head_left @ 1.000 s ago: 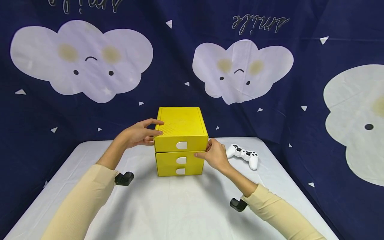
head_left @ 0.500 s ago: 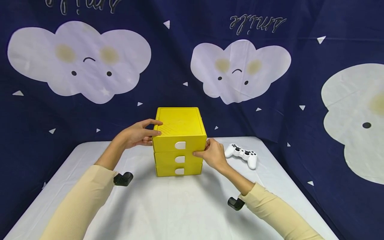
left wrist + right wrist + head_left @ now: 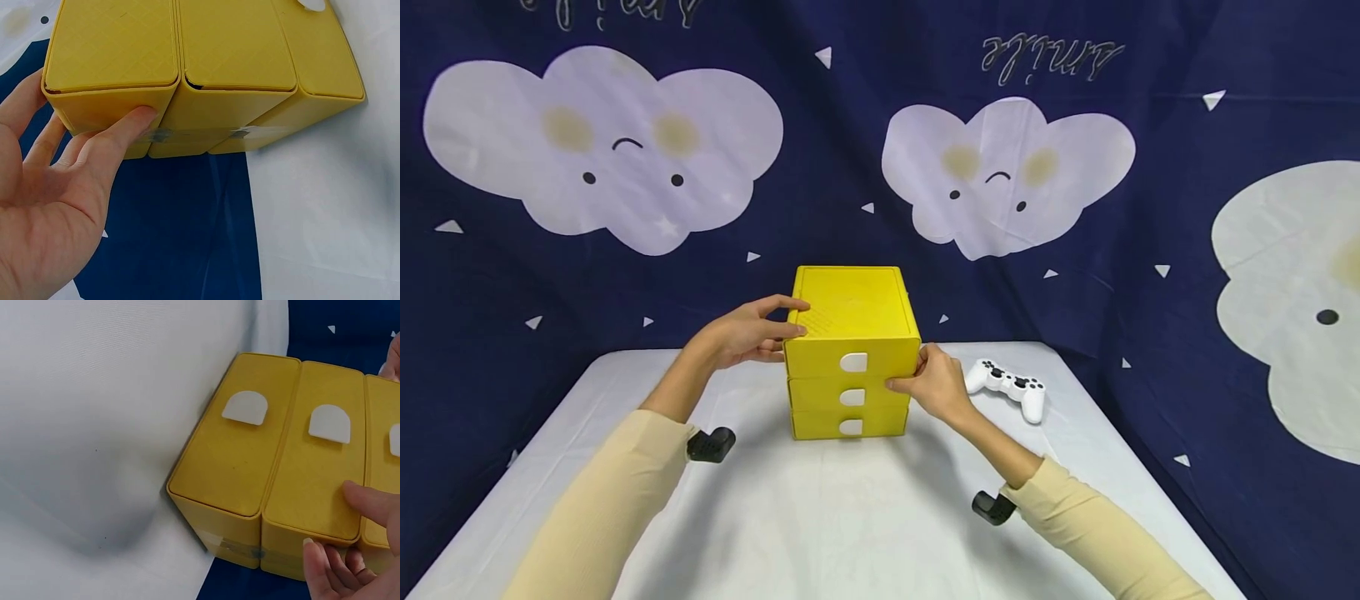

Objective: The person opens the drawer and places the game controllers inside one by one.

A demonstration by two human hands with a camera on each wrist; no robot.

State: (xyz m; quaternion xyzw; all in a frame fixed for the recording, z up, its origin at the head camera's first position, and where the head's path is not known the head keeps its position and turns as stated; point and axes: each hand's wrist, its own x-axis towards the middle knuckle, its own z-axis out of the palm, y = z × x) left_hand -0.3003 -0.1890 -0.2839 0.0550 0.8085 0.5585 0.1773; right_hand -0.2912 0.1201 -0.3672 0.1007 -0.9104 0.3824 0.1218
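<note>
A yellow three-drawer box (image 3: 853,300) with white tabs stands upright on the table. The left hand (image 3: 745,332) grips its upper left edge, some fingers on top and others along the side; the left wrist view shows this hand (image 3: 59,200) against the top unit's side. At the box's right edge, the right hand (image 3: 936,387) has its thumb on the front of the middle drawer (image 3: 820,396). In the right wrist view the right hand's (image 3: 369,562) other fingers bend round the side of the box (image 3: 219,462). All three drawer fronts look about flush.
A white game controller (image 3: 1007,386) lies on the white-covered table (image 3: 850,517), right of the box and beyond the right hand. Dark blue fabric (image 3: 835,192) with clouds hangs behind and beside the table. Black wrist devices are near both sleeves.
The middle drawer, which stuck out slightly a second ago, has moved back into the box, level with the others. Both hands have kept nearly the same places.
</note>
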